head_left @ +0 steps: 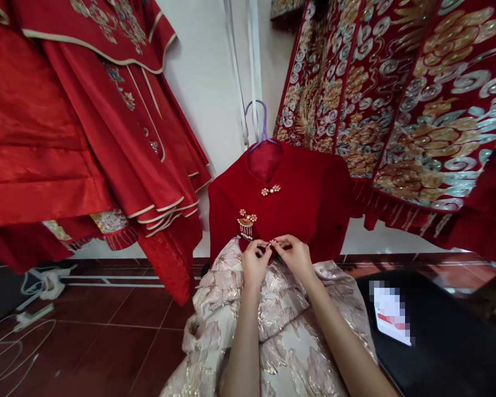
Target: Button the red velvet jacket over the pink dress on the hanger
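Fingertips (268,255) meet at the lower front of a red top (300,204), which hangs on a purple hanger (265,124) against a pale wall (202,77). Our left hand (254,262) brings thumb and forefinger together in a close pinch, and our right hand (296,255) does the same just beside it, the two sets of tips nearly touching. Both pinch the top at one small spot; whether they have cloth or a tiny fastening between them, we cannot tell.

Above our hands, a fan-shaped ornament (247,225) with beaded strands sits on the left side of the chest, and a flowered clasp (270,190) lies below the open collar. Patterned pale fabric (223,298) with a metallic sheen spreads beneath our forearms.

To our left we see red garments (103,127) edged in pale piping, above a dark red tiled floor (119,331) where white cables (8,353) trail. To our right hangs a densely embroidered garment (434,121) with a fringed hem, near a black surface (450,342) bearing a flat item (391,317) blurred by large pixels.
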Demonstrator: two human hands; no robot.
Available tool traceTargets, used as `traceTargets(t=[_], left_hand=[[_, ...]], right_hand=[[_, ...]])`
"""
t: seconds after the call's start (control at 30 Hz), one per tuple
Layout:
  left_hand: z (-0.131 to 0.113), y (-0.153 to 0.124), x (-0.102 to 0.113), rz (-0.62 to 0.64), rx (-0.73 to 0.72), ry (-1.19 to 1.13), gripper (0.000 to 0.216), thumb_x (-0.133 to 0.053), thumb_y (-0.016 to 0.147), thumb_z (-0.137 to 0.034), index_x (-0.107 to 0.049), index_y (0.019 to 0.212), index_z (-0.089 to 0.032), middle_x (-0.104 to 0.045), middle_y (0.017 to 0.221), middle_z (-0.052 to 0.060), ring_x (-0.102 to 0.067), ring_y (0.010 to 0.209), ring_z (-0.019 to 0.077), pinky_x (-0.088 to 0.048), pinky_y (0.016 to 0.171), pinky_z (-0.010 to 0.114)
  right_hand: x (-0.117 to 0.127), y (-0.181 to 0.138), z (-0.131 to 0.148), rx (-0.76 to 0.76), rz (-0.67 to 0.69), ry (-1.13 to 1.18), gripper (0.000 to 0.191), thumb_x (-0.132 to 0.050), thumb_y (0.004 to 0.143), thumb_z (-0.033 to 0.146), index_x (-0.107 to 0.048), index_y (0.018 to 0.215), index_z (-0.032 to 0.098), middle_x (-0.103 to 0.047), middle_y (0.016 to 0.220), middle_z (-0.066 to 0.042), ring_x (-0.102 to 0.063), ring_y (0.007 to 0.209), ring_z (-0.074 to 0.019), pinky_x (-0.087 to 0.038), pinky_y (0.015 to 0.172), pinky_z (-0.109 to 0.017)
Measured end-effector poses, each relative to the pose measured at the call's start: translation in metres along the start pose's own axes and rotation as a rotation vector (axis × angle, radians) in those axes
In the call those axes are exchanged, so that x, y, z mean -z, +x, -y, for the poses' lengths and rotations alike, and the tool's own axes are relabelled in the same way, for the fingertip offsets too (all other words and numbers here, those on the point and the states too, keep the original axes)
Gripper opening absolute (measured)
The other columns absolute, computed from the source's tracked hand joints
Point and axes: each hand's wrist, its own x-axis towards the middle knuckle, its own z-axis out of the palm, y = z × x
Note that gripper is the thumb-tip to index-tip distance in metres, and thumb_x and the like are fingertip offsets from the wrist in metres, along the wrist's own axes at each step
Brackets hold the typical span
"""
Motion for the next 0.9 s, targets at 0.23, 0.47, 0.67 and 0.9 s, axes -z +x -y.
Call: traceTargets(t=[0.23,0.47,0.67,0.9], left_hand=[[0.0,0.004,0.001,0.022,-0.003,0.036,0.014,-0.056,0.081,-0.027,-0.058,0.092,-0.019,-0.067,0.092,0.003,-0.058,0.064,0.01,-0.045,0.069,0.025],[0.003,0.004,0.0,-0.113,0.088,-0.033,0.014,-0.051,0.08,-0.018,-0.051,0.094,-0.017,-0.062,0.086,0.003,-0.056,0.062,0.0101,-0.045,0.064,0.023],[0.001,0.002,-0.001,-0.046,0.028,0.042,0.012,-0.054,0.079,-0.021,-0.057,0.09,-0.018,-0.063,0.084,0.002,-0.055,0.06,0.0091,-0.044,0.062,0.022],[-0.004,0.0,0.002,-0.007,0.006,0.03,0.018,-0.06,0.078,-0.029,-0.056,0.092,-0.019,-0.064,0.09,0.002,-0.057,0.06,0.0086,-0.045,0.062,0.022]], right_hand=[[0.007,0.005,-0.007,-0.047,0.09,0.052,0.024,-0.06,0.08,0.039,-0.067,0.089,0.018,-0.071,0.083,-0.006,-0.067,0.073,-0.0178,-0.056,0.072,-0.031],[0.034,0.012,0.008,-0.145,-0.068,0.216,0.035,-0.058,0.081,0.047,-0.065,0.098,0.017,-0.068,0.076,-0.005,-0.066,0.063,-0.0159,-0.058,0.058,-0.028],[0.036,0.01,0.023,-0.144,-0.061,0.218,0.035,-0.059,0.08,0.047,-0.065,0.097,0.017,-0.066,0.072,-0.005,-0.063,0.06,-0.015,-0.055,0.052,-0.025],[0.026,0.007,0.016,-0.027,0.106,0.067,0.022,-0.055,0.084,0.037,-0.067,0.092,0.02,-0.069,0.083,-0.004,-0.064,0.07,-0.0146,-0.053,0.061,-0.025]])
